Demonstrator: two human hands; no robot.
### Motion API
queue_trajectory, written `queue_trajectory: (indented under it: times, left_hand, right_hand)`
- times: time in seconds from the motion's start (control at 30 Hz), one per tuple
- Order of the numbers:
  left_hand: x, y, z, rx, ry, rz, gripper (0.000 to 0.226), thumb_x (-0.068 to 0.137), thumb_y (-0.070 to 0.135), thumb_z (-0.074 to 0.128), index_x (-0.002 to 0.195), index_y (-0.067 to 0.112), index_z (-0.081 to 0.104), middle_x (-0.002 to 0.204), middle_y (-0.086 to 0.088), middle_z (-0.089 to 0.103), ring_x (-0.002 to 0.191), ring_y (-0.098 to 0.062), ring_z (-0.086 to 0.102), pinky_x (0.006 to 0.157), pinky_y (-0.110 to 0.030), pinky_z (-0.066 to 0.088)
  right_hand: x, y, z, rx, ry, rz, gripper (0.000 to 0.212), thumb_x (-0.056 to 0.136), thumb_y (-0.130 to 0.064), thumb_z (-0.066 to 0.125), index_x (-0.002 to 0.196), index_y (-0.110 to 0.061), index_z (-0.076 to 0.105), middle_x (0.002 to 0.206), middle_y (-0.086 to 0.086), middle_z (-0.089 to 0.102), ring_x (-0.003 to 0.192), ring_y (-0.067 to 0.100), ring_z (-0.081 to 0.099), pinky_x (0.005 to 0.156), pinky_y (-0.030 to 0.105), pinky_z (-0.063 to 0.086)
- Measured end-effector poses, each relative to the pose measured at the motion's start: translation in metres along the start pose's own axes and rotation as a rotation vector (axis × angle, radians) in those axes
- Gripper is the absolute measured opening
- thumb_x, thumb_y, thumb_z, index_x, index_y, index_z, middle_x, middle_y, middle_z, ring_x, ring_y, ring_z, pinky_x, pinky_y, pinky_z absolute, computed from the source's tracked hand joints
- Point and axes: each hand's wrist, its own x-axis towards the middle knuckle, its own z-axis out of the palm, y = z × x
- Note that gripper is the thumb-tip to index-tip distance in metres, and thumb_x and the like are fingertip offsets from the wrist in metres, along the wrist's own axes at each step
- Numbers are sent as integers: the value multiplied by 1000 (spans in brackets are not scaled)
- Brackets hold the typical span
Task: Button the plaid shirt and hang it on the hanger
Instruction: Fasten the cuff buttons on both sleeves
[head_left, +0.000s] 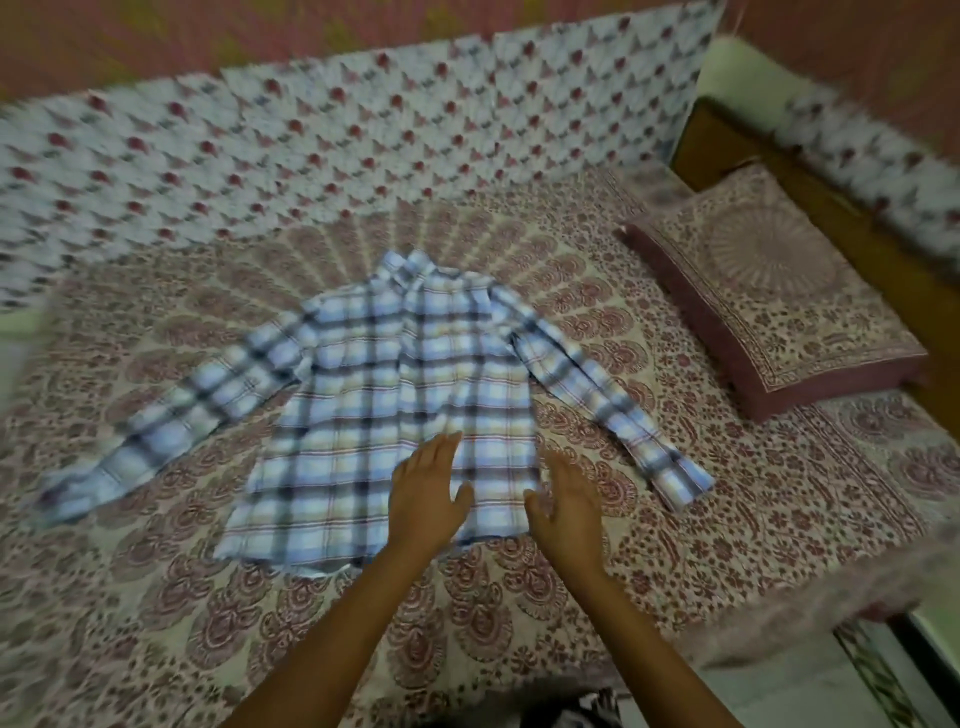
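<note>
The picture is smeared by motion, and whether the plaid shirt (395, 374) bears a label cannot be told; no writing can be read.

The plaid shirt is laid flat on the bed, both sleeves spread wide to either side. Its lower hem is found directly beneath the fingers (441, 449) of the left hand (426, 499), and its collar lies far beyond the fingertips. The left hand is held with its fingers straight and spread over the lower part of the shirt; whether they touch the cloth cannot be told. The right hand (569, 506) is held just beside it, its fingers likewise extended and gripping nothing, at the shirt's lower right edge. Whether the shirt is buttoned cannot be made out.

Beyond and well to the right of the right fingers a pillow (779, 301) is seen, printed in red and cream. Nothing is placed between the fingers and the shirt.

The bed is covered with a mandala-printed bedspread (208, 597). Far beyond the fingertips a white floral sheet (311, 145) is raised along a pink wall (156, 41). A wooden headboard (831, 218) is seen past the pillow, and a pale floor (779, 686) below and right of the right wrist.
</note>
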Motion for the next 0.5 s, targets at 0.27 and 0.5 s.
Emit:
queue_trajectory:
  times: [0.27, 0.5]
  left_hand:
    - [-39, -63, -74, -27, 123, 44, 60, 88, 44, 48, 141, 20, 35, 150, -3, 34, 140, -23, 29, 113, -40, 23]
    - [-82, -86, -113, -34, 218, -67, 60, 85, 44, 44, 140, 21, 38, 150, -3, 34, 139, -24, 30, 112, -42, 26]
  right_hand:
    - [-42, -91, 35, -129, 30, -97, 63, 85, -41, 40, 141, -11, 37, 145, 10, 41, 135, 30, 36, 112, 45, 28]
    - [-62, -127, 62, -68, 23, -194, 62, 85, -41, 40, 138, -11, 41, 143, 11, 44, 132, 31, 41, 109, 49, 33]
